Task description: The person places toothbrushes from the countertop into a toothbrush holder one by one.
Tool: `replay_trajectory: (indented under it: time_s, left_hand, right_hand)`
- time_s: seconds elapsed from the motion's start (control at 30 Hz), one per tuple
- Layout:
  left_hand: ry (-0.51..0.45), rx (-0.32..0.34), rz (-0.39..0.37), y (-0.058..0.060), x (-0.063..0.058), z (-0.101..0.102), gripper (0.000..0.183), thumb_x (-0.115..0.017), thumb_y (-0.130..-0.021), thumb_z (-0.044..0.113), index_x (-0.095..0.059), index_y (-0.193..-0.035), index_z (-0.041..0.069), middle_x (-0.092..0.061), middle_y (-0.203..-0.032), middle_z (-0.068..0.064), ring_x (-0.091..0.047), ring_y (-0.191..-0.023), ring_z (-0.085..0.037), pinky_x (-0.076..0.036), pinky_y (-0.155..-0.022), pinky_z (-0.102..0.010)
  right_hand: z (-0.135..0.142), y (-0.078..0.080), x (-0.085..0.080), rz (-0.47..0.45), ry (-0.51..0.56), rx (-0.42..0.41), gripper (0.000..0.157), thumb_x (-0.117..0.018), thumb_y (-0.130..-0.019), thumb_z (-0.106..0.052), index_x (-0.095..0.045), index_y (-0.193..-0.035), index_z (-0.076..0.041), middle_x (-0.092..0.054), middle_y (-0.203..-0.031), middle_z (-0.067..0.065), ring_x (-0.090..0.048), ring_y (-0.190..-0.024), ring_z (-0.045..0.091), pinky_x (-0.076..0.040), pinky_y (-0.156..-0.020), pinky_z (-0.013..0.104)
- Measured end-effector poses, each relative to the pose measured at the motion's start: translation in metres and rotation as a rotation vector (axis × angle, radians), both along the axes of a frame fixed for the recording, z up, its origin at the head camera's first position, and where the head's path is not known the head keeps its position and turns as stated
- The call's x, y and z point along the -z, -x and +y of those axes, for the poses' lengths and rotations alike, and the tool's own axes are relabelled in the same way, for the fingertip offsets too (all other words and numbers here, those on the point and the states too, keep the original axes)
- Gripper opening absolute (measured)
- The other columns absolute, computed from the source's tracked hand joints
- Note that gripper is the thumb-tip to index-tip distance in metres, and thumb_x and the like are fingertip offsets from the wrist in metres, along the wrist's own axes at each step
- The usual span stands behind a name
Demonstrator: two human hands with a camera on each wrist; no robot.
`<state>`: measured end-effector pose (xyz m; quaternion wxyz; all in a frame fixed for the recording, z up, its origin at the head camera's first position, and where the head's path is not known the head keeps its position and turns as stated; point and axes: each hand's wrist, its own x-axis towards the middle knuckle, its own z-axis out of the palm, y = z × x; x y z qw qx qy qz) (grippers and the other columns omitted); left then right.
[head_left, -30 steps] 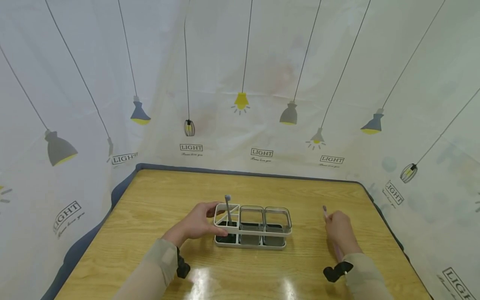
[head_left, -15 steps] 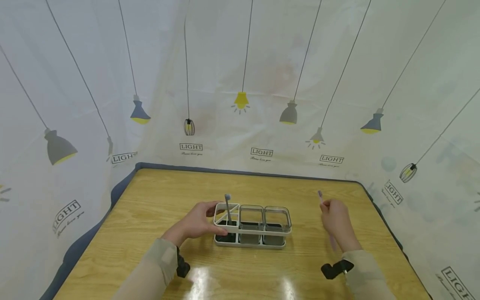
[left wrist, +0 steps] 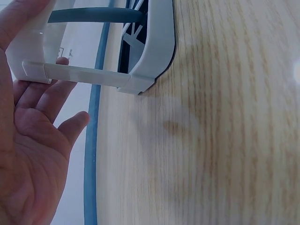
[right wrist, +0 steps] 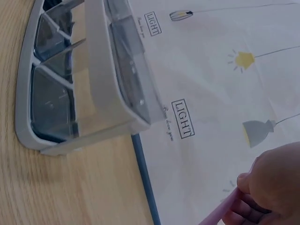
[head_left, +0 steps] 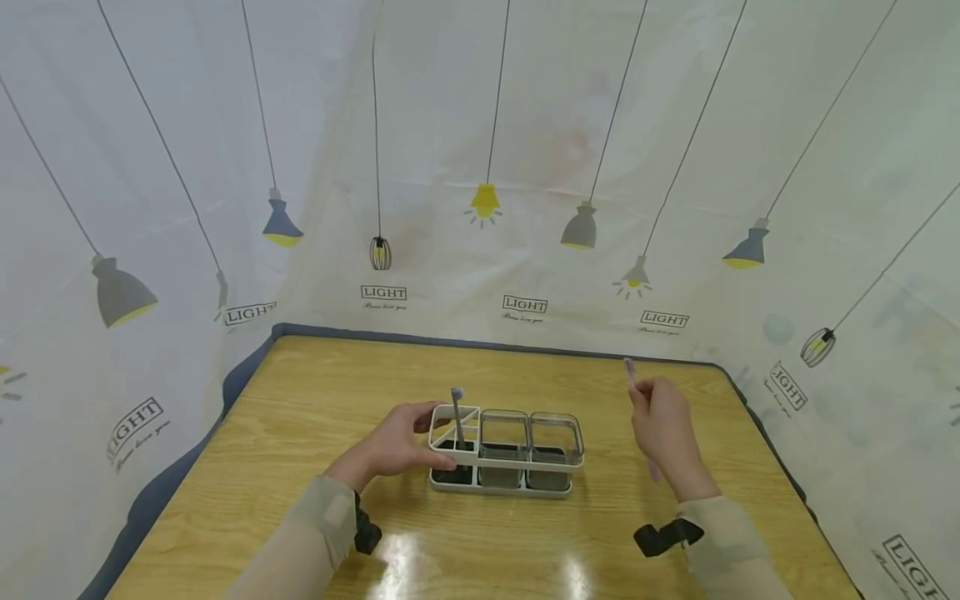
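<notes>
Far left: a pale sheet printed with hanging lamps and the word LIGHT, which ran on behind the whole table and round to the far right. Next, a wooden table, light brown, its far edge trimmed with a blue strip. On it, one left sleeve, beige, with a black wrist mount. Then the left hand, partly closed, thumb on the front upper rail and fingers curled behind, gripping the left end of a white holder. The holder stood upright on the table, near the middle. In its left section, topped by a slanting divider: one grey-blue toothbrush, bristle end up, slightly tilted; which slot it occupied could not be told. In the middle section, one clear cup; in the right section, a second, matching. Well apart to the right: a pink-purple toothbrush, bristle end up, leaning, its handle pinched between the thumb and curled fingers of the right hand, closed about it. Last, a beige right sleeve.
</notes>
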<state>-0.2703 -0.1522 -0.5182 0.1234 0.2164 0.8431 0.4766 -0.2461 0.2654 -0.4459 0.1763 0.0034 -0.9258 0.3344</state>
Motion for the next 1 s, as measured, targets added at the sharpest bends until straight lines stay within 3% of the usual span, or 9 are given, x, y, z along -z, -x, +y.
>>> replay_trajectory:
  time_s: [0.4,1.0]
  left_hand:
    - [-0.015,0.001,-0.016,-0.001,-0.001,0.000,0.094,-0.097,-0.076,0.046,-0.055,-0.153,0.013,-0.060,-0.149,-0.011,-0.057,-0.136,-0.033,-0.045,-0.112,-0.056]
    - [-0.005,-0.003,-0.021,-0.003,-0.005,0.001,0.091,-0.097,-0.076,0.045,-0.057,-0.152,0.015,-0.060,-0.149,-0.012,-0.057,-0.136,-0.034,-0.044,-0.113,-0.056]
  right_hand:
    - [-0.028,-0.007,-0.029,0.124,0.013,-0.062,0.014,-0.060,-0.107,-0.002,-0.064,-0.108,0.011,-0.062,-0.096,0.021,-0.059,-0.080,0.029,-0.050,-0.065,0.034]
    - [-0.051,-0.005,-0.035,0.247,0.049,-0.065,0.009,-0.066,-0.103,0.002,-0.064,-0.106,0.009,-0.063,-0.093,0.018,-0.060,-0.078,0.027,-0.050,-0.065,0.029]
